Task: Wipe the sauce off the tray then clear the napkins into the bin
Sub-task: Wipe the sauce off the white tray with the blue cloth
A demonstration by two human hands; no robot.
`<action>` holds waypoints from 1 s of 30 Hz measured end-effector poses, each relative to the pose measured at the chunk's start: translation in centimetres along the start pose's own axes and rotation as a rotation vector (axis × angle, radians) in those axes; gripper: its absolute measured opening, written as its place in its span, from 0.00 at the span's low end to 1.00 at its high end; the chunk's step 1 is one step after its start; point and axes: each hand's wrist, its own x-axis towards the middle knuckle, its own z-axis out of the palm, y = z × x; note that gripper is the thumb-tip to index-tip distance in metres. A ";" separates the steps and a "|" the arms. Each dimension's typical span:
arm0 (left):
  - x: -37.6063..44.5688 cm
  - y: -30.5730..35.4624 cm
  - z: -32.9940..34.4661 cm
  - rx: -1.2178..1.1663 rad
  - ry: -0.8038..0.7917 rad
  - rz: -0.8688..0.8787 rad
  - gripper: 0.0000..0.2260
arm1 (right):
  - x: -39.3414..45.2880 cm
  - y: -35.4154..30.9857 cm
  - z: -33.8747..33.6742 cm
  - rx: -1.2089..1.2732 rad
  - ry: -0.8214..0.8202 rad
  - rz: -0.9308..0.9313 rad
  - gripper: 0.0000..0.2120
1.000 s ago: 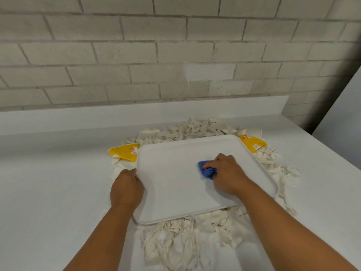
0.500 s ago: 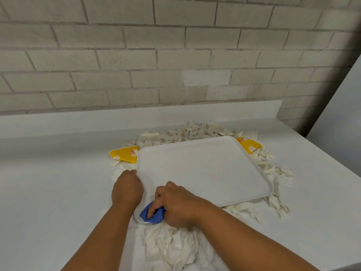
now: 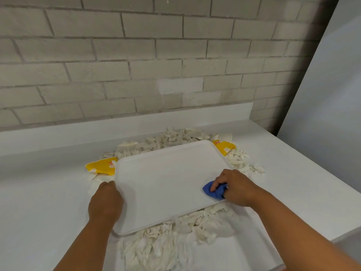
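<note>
A white tray (image 3: 166, 177) lies on a heap of crumpled white napkins (image 3: 172, 245) in the middle of the white counter. My left hand (image 3: 105, 202) grips the tray's left rim. My right hand (image 3: 234, 186) holds a bunched blue cloth (image 3: 214, 190) and presses it onto the tray near its right front corner. No sauce shows on the tray's surface. No bin is in view.
Two yellow packets stick out from under the tray, one at the left (image 3: 101, 166) and one at the back right (image 3: 223, 146). More napkin scraps (image 3: 242, 163) ring the tray. A brick wall stands behind the counter (image 3: 39, 192); a white panel (image 3: 332, 94) rises at right.
My right hand has swept the blue cloth from the tray's near left corner across to its right front corner. My left hand keeps its grip on the left rim.
</note>
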 end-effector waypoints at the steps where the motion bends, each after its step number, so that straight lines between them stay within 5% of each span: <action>1: 0.1 0.2 -0.1 0.000 -0.010 -0.015 0.09 | -0.2 0.5 -0.1 0.020 0.033 0.016 0.18; 10: 2.6 1.6 -3.0 -0.416 -0.210 -0.306 0.13 | -0.7 2.6 1.6 0.144 0.154 0.011 0.19; 13: 1.9 2.1 -3.3 -0.509 -0.240 -0.287 0.19 | -0.2 1.9 2.9 0.133 0.298 0.046 0.18; 18: -0.1 2.7 -3.8 -0.878 -0.211 -0.280 0.12 | 0.4 -1.3 5.7 0.062 0.352 -0.056 0.20; 25: -1.8 3.3 -5.1 -1.015 -0.184 -0.269 0.13 | 3.7 -0.9 2.6 0.122 0.554 0.145 0.20; 30: -2.0 4.4 -5.4 -1.109 -0.152 -0.286 0.11 | 6.9 -4.2 0.9 0.024 0.561 0.092 0.21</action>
